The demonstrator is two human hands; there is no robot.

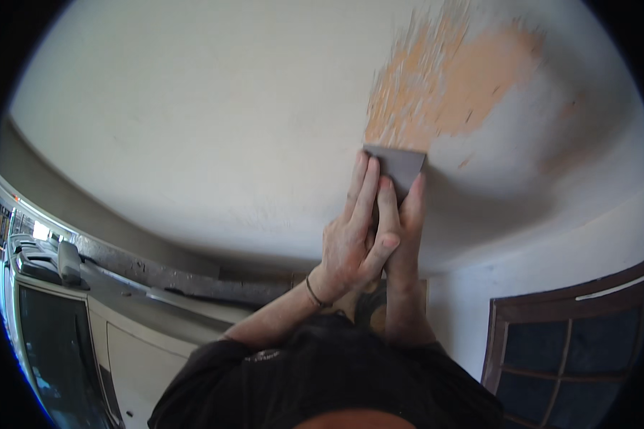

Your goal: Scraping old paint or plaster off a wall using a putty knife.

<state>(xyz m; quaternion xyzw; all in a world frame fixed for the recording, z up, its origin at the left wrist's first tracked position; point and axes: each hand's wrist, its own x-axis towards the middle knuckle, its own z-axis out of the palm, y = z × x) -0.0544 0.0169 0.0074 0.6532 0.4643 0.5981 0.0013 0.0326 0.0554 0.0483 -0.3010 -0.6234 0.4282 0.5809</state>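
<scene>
Both my hands are raised to a pale painted surface [215,107] that seems to be a ceiling. A scraper with a wide grey blade [402,163] rests its edge against it, at the lower end of a scraped orange patch [486,71]. My right hand [408,222] grips the scraper from the right, fingers along the blade; its handle is mostly hidden. My left hand [349,239], with a dark band at the wrist, presses its outstretched fingers on the blade's left side and laps over the right hand. Ragged streaks and pale flakes mark the patch's left part.
Low on the left stands a pale cabinet [139,365] with a dark glass front [61,343] beside it; dark objects [46,259] lie on top. A brown-framed door or window [495,343] with dark panes is at lower right, in a white wall [454,314].
</scene>
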